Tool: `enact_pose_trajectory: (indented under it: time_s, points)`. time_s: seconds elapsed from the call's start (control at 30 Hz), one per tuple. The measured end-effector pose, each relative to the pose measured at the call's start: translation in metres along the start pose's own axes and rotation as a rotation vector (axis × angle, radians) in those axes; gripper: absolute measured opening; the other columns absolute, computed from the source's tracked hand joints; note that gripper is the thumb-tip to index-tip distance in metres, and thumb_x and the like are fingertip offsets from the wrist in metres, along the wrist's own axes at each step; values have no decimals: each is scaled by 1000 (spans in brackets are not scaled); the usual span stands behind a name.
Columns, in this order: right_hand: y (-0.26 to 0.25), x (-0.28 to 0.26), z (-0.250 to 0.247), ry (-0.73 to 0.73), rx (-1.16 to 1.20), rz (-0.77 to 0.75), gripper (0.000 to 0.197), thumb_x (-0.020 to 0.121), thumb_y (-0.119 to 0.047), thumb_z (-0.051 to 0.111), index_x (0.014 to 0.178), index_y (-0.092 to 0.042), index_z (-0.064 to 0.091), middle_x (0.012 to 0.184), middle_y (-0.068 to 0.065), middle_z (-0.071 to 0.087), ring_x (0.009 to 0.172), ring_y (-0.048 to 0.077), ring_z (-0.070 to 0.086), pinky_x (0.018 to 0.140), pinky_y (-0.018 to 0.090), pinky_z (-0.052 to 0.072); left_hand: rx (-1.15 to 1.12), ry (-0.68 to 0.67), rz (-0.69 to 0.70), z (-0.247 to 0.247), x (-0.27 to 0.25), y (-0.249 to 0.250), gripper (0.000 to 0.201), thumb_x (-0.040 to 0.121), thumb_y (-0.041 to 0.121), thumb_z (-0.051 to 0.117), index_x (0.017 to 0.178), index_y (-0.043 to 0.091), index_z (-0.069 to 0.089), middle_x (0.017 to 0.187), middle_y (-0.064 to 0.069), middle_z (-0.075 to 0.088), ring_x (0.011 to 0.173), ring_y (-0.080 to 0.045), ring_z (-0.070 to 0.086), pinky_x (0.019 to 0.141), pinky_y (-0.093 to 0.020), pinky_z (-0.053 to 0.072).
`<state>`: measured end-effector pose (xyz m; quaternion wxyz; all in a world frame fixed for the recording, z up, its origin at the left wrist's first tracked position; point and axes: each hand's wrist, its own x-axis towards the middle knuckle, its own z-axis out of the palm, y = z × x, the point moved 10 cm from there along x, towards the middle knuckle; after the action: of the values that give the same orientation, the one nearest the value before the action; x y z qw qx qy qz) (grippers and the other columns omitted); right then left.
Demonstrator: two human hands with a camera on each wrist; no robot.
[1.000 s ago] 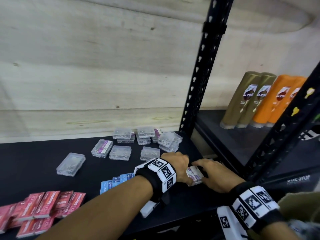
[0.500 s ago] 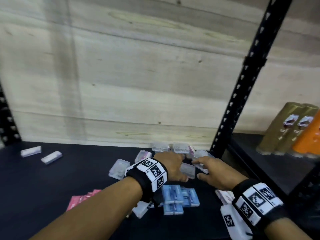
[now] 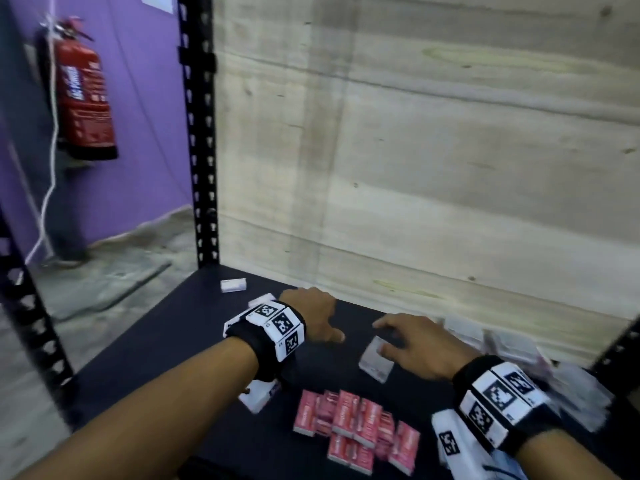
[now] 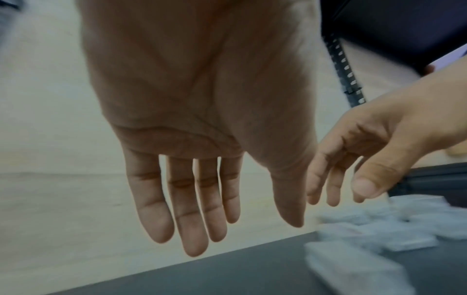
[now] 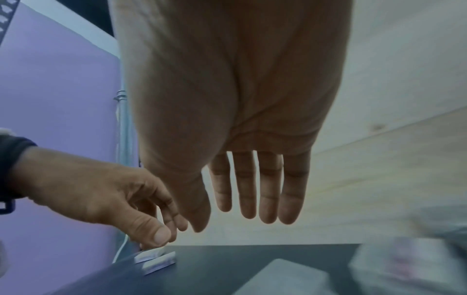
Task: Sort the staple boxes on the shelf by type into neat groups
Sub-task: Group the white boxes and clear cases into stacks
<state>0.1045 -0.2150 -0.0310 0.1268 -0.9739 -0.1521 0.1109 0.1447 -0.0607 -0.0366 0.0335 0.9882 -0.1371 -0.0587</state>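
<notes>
Head view: we find our left hand (image 3: 313, 315) with fingers straight and relaxed, holding nothing, above the black shelf (image 3: 166, 344); our right hand (image 3: 414, 344) hangs likewise slack over a clear staple box (image 3: 374, 362). Half a second ago both reached among clear boxes; the blue boxes have left view. Red staple boxes (image 3: 356, 427) lie grouped near the front edge, a white box (image 3: 233, 285) well apart at the rear.
</notes>
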Motion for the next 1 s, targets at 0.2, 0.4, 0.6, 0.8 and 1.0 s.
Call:
enact_pose_trajectory:
  time_s: [0.2,0.4,0.6,0.8,1.0]
  points:
    - [-60,65,24,-60,45,-81,48,94,-41,62,139,-29,50,139,-6,56,123,10,55,99,24,43,27,-41,-145,14,-4,-114,52,77,67,61,107,25,59,115,2,63,99,-22,60,77,-33,46]
    - [-106,121,48,-156,-28,-109,49,93,-41,61,139,-29,49,133,-4,58,116,14,57,101,29,44,-21,-21,-308,22,1,-208,67,83,55,62,141,32,39,139,1,44,124,-27,50,92,-38,44]
    - [-144,158,66,-210,-137,-191,49,96,-22,57,143,-26,45,134,2,55,121,21,53,101,30,42,-102,-55,-290,30,21,-246,64,86,23,55,146,36,34,137,-6,46,124,-30,50,95,-38,46]
    - [-167,177,81,-263,-202,-280,69,93,-4,51,154,-30,29,159,1,29,143,24,33,115,31,30,-50,-114,-257,45,45,-248,71,85,24,54,148,42,27,143,-5,45,127,-30,49,92,-38,45]
    - [-172,183,84,-252,-272,-287,56,93,-15,56,145,-29,43,139,4,46,127,28,48,102,40,45,55,-162,-279,42,50,-244,45,83,33,64,126,27,53,125,-5,58,109,-28,60,77,-34,48]
